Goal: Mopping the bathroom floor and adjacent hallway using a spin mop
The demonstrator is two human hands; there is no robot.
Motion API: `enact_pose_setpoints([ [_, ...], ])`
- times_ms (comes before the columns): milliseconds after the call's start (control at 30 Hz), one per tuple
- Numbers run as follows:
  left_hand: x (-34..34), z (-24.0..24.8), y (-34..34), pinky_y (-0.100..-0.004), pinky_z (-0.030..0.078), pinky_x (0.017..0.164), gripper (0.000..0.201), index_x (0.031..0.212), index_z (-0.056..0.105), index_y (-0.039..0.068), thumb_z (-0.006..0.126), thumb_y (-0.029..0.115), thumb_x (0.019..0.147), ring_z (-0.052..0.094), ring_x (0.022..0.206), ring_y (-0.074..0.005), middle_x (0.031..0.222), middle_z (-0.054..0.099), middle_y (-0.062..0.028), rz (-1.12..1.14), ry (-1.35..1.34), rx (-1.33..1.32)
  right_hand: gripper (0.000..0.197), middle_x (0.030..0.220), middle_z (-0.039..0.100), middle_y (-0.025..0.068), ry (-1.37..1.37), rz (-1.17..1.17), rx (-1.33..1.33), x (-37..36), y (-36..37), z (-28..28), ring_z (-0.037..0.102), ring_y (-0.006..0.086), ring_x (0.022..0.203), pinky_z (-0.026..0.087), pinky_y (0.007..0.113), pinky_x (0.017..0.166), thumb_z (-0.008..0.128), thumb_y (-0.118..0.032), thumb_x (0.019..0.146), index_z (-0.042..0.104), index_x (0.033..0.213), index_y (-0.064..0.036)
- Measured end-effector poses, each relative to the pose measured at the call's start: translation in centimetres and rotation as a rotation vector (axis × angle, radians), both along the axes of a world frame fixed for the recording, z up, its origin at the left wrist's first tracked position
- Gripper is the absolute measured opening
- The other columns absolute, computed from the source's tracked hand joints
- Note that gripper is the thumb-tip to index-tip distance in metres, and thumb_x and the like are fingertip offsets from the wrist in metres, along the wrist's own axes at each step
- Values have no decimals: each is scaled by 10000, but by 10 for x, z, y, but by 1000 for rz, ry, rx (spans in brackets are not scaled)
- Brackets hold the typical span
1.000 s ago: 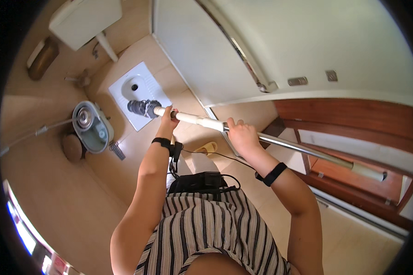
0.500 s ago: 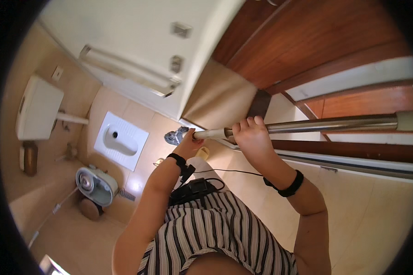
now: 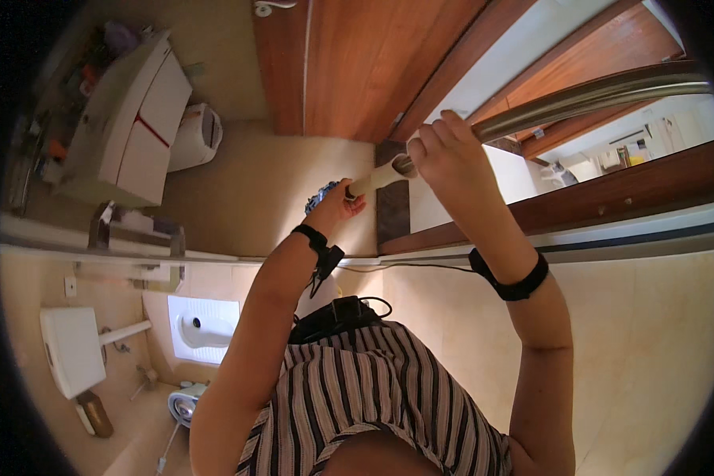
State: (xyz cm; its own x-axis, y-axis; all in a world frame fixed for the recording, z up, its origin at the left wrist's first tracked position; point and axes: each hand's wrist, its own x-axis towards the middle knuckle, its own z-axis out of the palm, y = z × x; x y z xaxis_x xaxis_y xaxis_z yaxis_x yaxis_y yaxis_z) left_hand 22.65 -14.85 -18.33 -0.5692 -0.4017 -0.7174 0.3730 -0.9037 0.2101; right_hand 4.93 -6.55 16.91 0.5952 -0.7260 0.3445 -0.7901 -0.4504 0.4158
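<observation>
Both my hands grip a long mop (image 3: 579, 107) that slants across in front of me. Its shiny metal pole runs off to the upper right. My right hand (image 3: 456, 163) is wrapped round the metal pole where it meets a pale sleeve. Lower down, my left hand (image 3: 339, 211) is closed round the narrow pale end of the handle. Just beyond the left hand shows a blue and white bunch (image 3: 320, 195), the mop head, partly hidden by that hand. Black bands with small devices sit on both wrists.
A brown wooden door (image 3: 373, 63) stands ahead. At the far left are a white cabinet (image 3: 131, 127) and a white bin (image 3: 196, 139). A white door edge (image 3: 119, 252) borders a room with a squat toilet (image 3: 205, 329) and cistern (image 3: 73, 349). A wooden-framed opening lies right.
The view has swung from the toilet room toward the wooden door and cabinet. The mop has swung with me, its metal end higher at the right. Both hands keep their hold.
</observation>
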Motion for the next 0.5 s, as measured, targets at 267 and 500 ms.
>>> enact_pose_setpoints([
  [267,-29,41,-41,-369,468,710,254,679,440,58,531,273,779,535,593,-177,685,499,-59,51,-334,86,45,657,462,25,-10,-204,-44,-25,-38,25,490,155,722,362,284,794,504,-80,619,481,658,-79],
  [500,-83,31,-53,-341,496,699,226,668,473,18,597,190,748,528,655,-197,756,478,-77,-87,-328,86,43,652,457,4,-103,-379,67,-66,-52,25,477,135,694,343,274,696,502,-103,626,474,656,-94],
])
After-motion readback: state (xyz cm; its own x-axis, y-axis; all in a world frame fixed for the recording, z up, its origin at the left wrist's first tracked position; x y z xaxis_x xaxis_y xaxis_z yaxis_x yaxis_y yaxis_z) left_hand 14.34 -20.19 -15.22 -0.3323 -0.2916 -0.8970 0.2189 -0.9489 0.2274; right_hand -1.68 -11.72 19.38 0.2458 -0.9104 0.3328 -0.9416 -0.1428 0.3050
